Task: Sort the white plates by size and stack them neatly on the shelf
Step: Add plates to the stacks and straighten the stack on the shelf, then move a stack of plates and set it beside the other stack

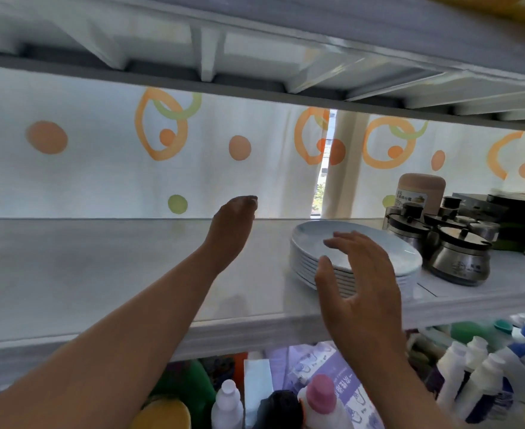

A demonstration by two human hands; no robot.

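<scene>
Step in hand: judged from the layout, tidying or checking a stack already set on the shelf (131, 274); no plate is being carried.
Plate stack (363, 261): white oval plates, apparently of one size, piled fairly evenly on the shelf, directly ahead of the right hand and well to the right of the left hand.
Right hand (363, 289): open, fingers spread and lightly curved, palm turned toward the near edge of the stack. It holds nothing; whether the fingertips touch the rims I cannot tell.
Left hand (233, 224): reaches deeper over the bare shelf, fingers bent forward and down, empty. It is apart from the plates, with clear shelf surface below and around it.
Steel lidded pots (459, 255): crowded just beyond the stack on the side away from the left hand, close to the plates' far rim.
Tan canister (422, 190): behind the pots, further back than either hand.
Lower shelf: bottles (471, 376) and packets sit beneath both forearms, no part of the sorting.
Progress: one pile stands; other sizes are not in view, so how much is left cannot be judged.
Next move calls for: probably squaring the pile with both hands, keeping it off the pots, and leaving the free space under the left hand for another size.
</scene>
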